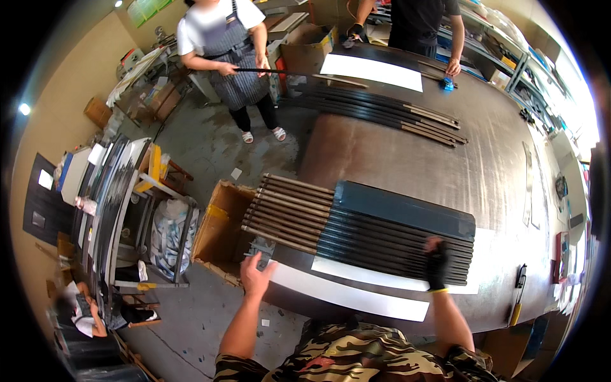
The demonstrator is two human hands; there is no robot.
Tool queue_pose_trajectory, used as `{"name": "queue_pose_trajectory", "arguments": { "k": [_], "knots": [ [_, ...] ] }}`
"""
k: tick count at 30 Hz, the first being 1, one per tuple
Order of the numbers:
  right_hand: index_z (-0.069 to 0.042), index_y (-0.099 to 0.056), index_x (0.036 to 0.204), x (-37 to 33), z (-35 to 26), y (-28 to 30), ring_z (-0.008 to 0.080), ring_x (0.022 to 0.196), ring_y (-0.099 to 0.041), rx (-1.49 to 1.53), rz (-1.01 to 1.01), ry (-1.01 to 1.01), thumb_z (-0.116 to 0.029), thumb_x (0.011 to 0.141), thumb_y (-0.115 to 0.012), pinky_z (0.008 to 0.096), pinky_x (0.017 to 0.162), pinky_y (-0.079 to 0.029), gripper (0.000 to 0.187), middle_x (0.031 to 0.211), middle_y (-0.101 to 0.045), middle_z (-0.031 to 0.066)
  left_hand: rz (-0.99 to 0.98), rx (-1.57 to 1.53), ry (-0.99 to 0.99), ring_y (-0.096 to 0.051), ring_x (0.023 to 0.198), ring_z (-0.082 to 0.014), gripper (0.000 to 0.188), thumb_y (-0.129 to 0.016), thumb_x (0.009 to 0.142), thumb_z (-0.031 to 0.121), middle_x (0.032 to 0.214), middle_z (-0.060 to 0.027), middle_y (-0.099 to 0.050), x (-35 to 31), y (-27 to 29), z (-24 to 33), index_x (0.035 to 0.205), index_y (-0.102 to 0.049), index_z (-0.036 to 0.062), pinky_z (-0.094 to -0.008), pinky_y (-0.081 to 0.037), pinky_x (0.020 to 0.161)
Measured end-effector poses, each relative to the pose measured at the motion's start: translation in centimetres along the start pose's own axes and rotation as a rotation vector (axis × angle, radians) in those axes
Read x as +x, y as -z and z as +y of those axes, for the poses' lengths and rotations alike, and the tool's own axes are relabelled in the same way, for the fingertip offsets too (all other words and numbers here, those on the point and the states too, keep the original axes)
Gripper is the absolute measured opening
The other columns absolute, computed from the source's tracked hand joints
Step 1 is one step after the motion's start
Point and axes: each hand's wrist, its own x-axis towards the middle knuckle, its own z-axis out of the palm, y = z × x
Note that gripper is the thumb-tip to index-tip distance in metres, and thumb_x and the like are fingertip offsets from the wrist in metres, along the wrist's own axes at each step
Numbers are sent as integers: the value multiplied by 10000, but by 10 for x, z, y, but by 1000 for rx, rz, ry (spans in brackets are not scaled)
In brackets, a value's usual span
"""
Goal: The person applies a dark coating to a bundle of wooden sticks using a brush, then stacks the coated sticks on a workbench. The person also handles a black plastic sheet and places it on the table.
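A row of several long rods [394,239] lies side by side on the table in front of me, tan at their left ends and black over the rest. A dark blue sheet [407,205] covers their far side. My right hand [437,264], in a black glove with bare fingertips, is over the near right part of the rods; motion blur smears its fingers. Bare, with thumb and fingers apart, my left hand [256,277] is by the table's left edge, near the tan ends. Beside it is the end of a white strip [350,294]. Small grey pieces [261,246] lie just beyond its fingertips.
An opened cardboard box [219,219] stands against the table's left edge. More rods [382,111] lie farther back, near a white sheet [372,71]. One person [229,57] holds a rod; another [423,28] works at the far edge. A yellow-handled cutter [518,296] lies at right.
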Motion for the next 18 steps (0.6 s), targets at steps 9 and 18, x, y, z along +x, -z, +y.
{"name": "queue_pose_trajectory", "arguments": {
  "k": [9,18],
  "knots": [
    [-58,-635,1221,-134,43,-215,336,1129,-565,-874,-1131,668,-266,820,-718,443,979,-453,459,1243,-614,144,26,-95,33,-596,1006,-353,512,-841,742,286,1041,-154,-673,-29,-15,11,1157,-698,22,-437,-484,886],
    [-38,-615,1244,-142,46,-212,342,1219,-523,-952,-1142,780,-231,803,-716,464,1039,-415,492,1314,-575,168,196,133,-319,-558,1071,-355,329,-800,755,165,1224,-82,-627,-45,-3,30,1070,-720,110,-463,-446,910]
  ]
}}
